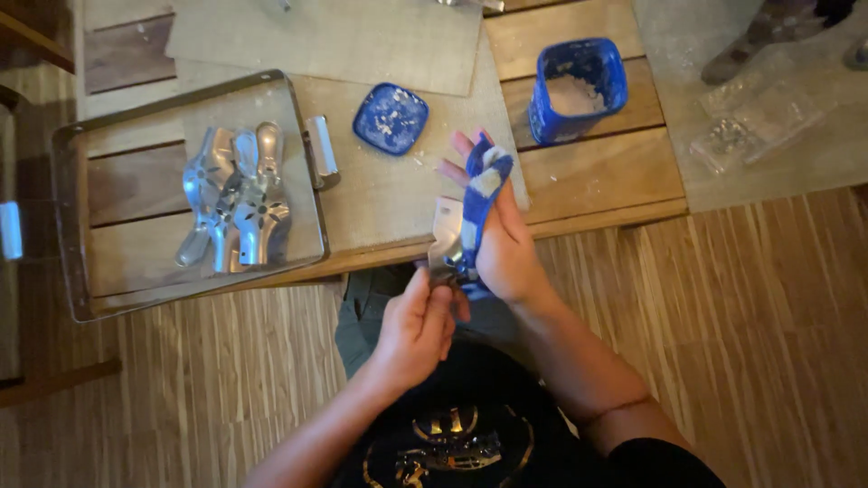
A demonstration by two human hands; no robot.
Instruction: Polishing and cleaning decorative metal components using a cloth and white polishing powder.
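My left hand grips the lower end of a shiny metal part just in front of the low wooden table's near edge. My right hand presses a blue-and-white cloth against that part, the cloth wrapped over the fingers. Much of the metal part is hidden between cloth and hands.
A clear tray on the left holds several similar shiny metal parts. A blue lid and an open blue tub of pale powder stand on the table. Clear plastic bags lie on the grey mat at the right.
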